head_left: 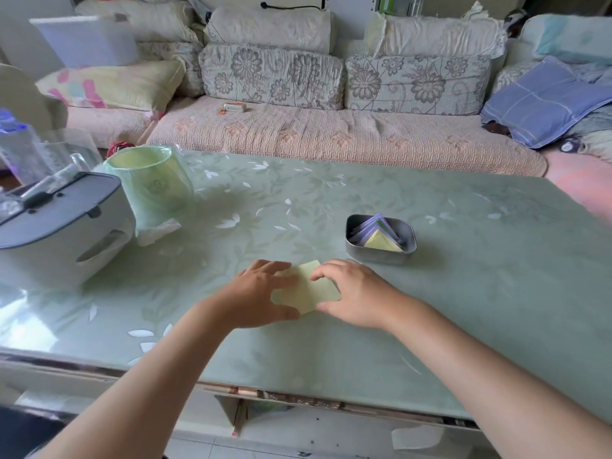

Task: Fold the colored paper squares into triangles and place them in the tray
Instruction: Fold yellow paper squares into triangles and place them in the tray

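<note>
A pale yellow paper is laid flat on the green glass worktop, near the front edge & roughly mid-width, turned so one corner points away. It is flanked by both hands. The left hand is set over the paper's left side w/ fingers spread & nearly straight, fingertips laid on the upper left edge, thumb placed by the lower corner; nothing is gripped. The right hand is laid over the right side, fingers bent, one fingertip placed on the sheet near the top, thumb brought to the lower right edge; whether the edge is pinched or only touched cannot be told. No fold is seen in the sheet yet. A grey metal tray is set just beyond & right of the right hand, apart from it. Folded triangles are stacked in it: a yellow triangle in front, purple triangles leant behind. At far left a white box w/ a grey lid is seen, w/ a green bin beside it. A sofa is seen behind the worktop.
</note>
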The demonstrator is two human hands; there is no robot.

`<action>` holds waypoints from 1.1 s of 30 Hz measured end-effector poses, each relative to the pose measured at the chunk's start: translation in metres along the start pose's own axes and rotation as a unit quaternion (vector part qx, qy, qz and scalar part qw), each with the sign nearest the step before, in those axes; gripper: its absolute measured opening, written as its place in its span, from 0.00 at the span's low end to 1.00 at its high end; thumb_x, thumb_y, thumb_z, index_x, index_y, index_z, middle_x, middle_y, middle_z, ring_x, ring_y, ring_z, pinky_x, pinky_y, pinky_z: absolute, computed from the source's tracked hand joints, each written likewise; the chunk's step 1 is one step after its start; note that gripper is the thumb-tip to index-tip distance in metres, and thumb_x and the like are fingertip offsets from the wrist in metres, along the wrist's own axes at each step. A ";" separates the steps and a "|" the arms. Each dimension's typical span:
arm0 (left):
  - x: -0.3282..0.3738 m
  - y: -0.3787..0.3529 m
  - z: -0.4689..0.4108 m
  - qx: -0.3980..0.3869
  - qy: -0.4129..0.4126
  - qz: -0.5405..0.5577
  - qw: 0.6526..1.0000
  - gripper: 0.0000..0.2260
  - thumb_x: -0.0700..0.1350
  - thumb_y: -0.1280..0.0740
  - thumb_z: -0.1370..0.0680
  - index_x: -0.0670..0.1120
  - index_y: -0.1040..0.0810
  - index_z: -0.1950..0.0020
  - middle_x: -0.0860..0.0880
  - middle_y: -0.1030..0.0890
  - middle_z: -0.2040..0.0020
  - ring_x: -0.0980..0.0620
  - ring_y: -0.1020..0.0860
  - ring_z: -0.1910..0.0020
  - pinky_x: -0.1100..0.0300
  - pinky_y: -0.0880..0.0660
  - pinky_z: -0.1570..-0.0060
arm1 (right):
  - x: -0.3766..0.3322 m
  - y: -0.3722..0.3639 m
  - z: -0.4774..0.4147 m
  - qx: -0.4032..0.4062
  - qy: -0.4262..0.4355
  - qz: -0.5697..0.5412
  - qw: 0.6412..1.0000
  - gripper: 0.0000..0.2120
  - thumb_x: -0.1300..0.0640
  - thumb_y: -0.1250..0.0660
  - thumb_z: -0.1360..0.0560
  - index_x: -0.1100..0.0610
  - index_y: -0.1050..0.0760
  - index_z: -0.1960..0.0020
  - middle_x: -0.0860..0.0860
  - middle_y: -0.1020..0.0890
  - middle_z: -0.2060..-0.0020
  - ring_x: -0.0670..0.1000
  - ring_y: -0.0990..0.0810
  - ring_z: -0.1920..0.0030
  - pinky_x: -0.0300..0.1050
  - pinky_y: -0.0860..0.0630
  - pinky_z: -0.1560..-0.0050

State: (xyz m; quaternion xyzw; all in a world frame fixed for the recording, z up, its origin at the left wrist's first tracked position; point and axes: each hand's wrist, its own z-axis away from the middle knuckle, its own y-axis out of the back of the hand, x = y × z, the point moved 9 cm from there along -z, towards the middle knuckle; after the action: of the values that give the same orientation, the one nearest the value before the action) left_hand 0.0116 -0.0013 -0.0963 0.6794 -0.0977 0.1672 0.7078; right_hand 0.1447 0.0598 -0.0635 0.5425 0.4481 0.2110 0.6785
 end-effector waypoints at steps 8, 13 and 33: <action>0.002 0.010 -0.010 0.093 -0.009 0.040 0.995 0.34 0.75 0.43 0.35 0.59 0.18 0.39 0.57 0.24 0.39 0.54 0.30 0.38 0.51 0.31 0.36 | 0.003 -0.004 0.007 0.028 -0.007 0.024 0.999 0.30 0.46 0.30 0.24 0.46 0.35 0.24 0.43 0.29 0.28 0.47 0.33 0.27 0.42 0.43 0.31; 0.021 0.007 -0.015 0.090 -0.048 0.059 0.993 0.37 0.80 0.46 0.34 0.58 0.18 0.40 0.58 0.22 0.40 0.57 0.30 0.38 0.59 0.32 0.38 | 0.004 0.018 0.011 0.106 -0.011 0.054 0.993 0.17 0.55 0.37 0.22 0.43 0.24 0.35 0.44 0.17 0.42 0.50 0.24 0.43 0.41 0.38 0.41; 0.097 -0.010 -0.005 0.135 -0.123 0.064 0.981 0.08 0.52 0.30 0.23 0.52 0.15 0.48 0.58 0.17 0.51 0.57 0.22 0.50 0.68 0.30 0.53 | 0.078 0.025 0.053 0.059 -0.095 -0.073 0.991 0.24 0.64 0.43 0.30 0.49 0.18 0.41 0.42 0.20 0.47 0.45 0.25 0.47 0.40 0.30 0.44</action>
State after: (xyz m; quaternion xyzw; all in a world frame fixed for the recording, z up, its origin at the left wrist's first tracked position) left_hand 0.1049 0.0137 -0.0705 0.7765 -0.2040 0.1392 0.5797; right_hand 0.2340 0.0986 -0.0698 0.5649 0.4317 0.0816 0.6985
